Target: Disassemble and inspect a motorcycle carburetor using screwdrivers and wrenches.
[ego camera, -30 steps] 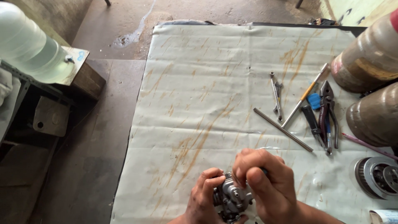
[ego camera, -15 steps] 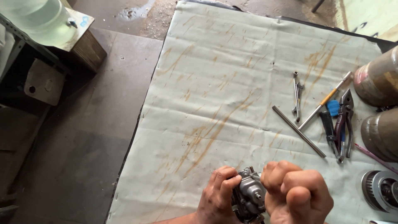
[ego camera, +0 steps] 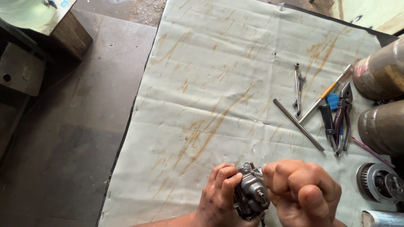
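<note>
The carburettor (ego camera: 251, 194) sits at the bottom edge of the view, at about 6 o'clock, held just above the sheet (ego camera: 235, 84). The left hand (ego camera: 219, 197) wraps it from 9 o'clock, fingers curled over its near face: a firm grip holding the casting. The right hand (ego camera: 304, 191) lies at 3 o'clock of it, touching, balled into a tight fist with the knuckles up; whether that grip pinches a small tool or a part of the casting is hidden, so I cannot tell. The body's long axis runs roughly from 11 to 5 o'clock, with a small brass-coloured stub at its upper end and a round port facing the right hand. Both hands are on it; neither is nearer.

The casting is dull grey metal, lumpy, with ribs and bosses. The sheet is pale, creased and streaked with rust-brown smears, laid on grey concrete floor.

Well apart, at about 2 o'clock, lie a thin wrench (ego camera: 297, 88), a plain steel rod (ego camera: 299, 125), a yellow-banded screwdriver (ego camera: 326, 92) and pliers (ego camera: 341, 117). Two dirty cylinders (ego camera: 381, 96) stand at 3 o'clock, with a round pulley (ego camera: 376, 181) below them.
</note>
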